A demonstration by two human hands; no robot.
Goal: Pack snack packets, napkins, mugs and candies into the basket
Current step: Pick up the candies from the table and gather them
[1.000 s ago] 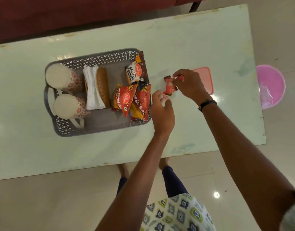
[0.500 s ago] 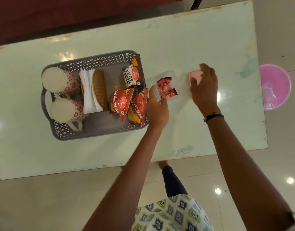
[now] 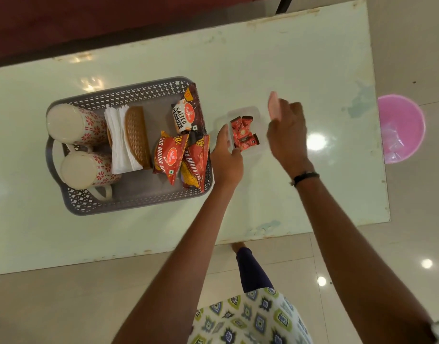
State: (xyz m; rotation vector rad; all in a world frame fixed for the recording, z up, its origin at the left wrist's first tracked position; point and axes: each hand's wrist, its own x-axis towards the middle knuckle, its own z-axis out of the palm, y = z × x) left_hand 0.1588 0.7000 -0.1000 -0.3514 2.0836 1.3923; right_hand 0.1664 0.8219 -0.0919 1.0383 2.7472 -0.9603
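pale table (image 3: pixel 287 58) | candy box (image 3: pixel 245 131) long axis near-far | left hand (image 3: pixel 227 157) gripping it | right hand (image 3: pixel 286 135) pinching lid (image 3: pixel 273 105)

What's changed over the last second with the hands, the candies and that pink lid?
The right hand let a red candy go into the clear container, reached right to the pink lid, took hold of it and lifted it, tilted, over the container's right edge. The candies now lie inside. The left hand stayed on the container's left side. The basket and its mugs, napkins and snack packets are unchanged.
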